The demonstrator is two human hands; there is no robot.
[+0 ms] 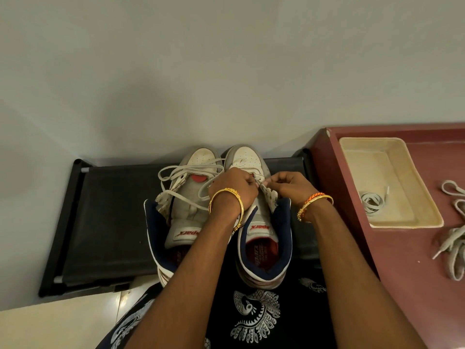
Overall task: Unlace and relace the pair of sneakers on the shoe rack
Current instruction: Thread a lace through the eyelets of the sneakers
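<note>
Two white high-top sneakers with navy collars and red "Sparx" tongue labels stand side by side, toes to the wall, on the black shoe rack (pixel 105 222). The left sneaker (pixel 187 205) has its white lace (pixel 176 172) slack, looping loosely over the toe and tongue. Both hands meet over the right sneaker (pixel 264 238) — the left hand (pixel 232 186) curled with fingertips at the eyelets, the right hand (pixel 293 186) pinching a lace end (pixel 259 176) beside it. On the maroon surface (pixel 402 260) to the right, a cream tray (pixel 392 212) holds a coiled lace — further spare laces (pixel 453 250) lie beside it.
</note>
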